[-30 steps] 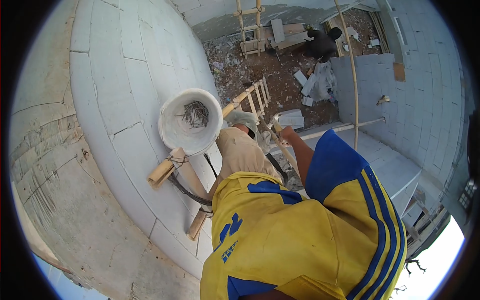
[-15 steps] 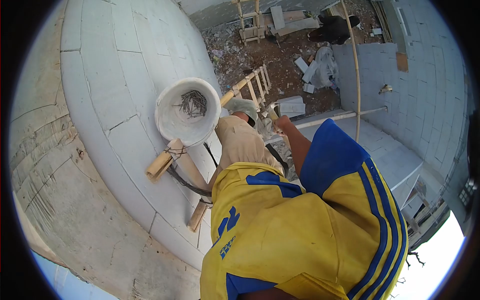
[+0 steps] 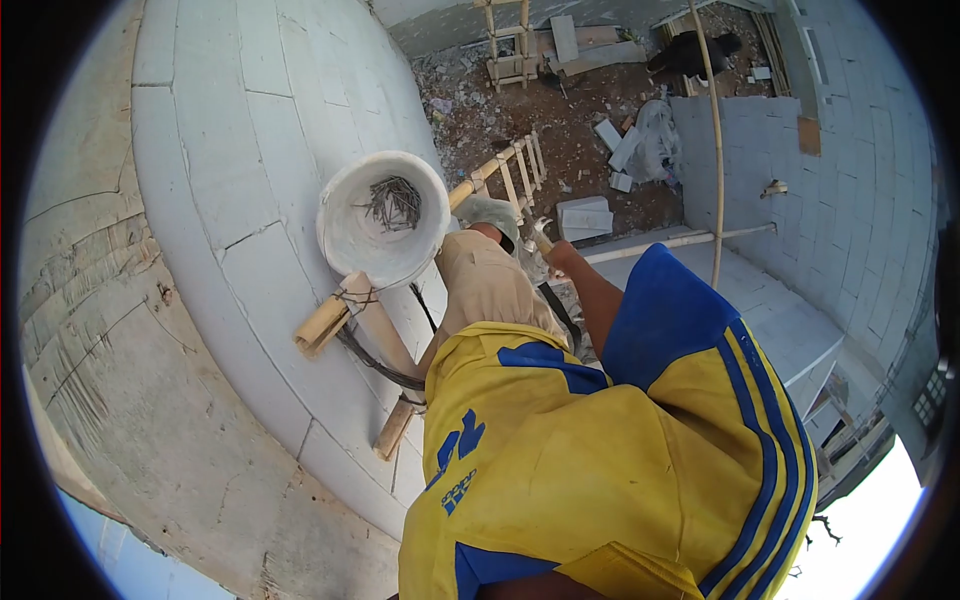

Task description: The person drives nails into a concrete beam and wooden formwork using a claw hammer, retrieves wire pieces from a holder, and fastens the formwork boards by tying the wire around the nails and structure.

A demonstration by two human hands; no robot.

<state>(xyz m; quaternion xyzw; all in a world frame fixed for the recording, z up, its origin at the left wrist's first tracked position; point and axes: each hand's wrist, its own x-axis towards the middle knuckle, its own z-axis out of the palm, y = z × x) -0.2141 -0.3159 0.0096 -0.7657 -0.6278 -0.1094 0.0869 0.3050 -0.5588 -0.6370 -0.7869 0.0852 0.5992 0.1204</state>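
My right hand (image 3: 562, 256) is low beside my right leg, closed around the handle of what looks like a hammer (image 3: 541, 232). Its pale metal head points away from me. My left hand does not show; my shirt and trousers hide that side. To the left of my leg, a whitish bucket (image 3: 335, 235) hangs or rests against the block wall, and which of these I cannot tell. Inside it lies a loose pile of nails (image 3: 395, 204).
A bamboo pole end (image 3: 322, 325) tied with wire juts out by the block wall (image 3: 250, 180). Below are a bamboo ladder (image 3: 505, 168), white blocks (image 3: 585, 217) and rubble. An upright bamboo pole (image 3: 716, 160) stands at right. Another person (image 3: 692, 53) bends far below.
The view has shifted slightly, so the bucket and wall sit a little further right. My right hand still holds the hammer, a bit lower in view. The person below has moved slightly.
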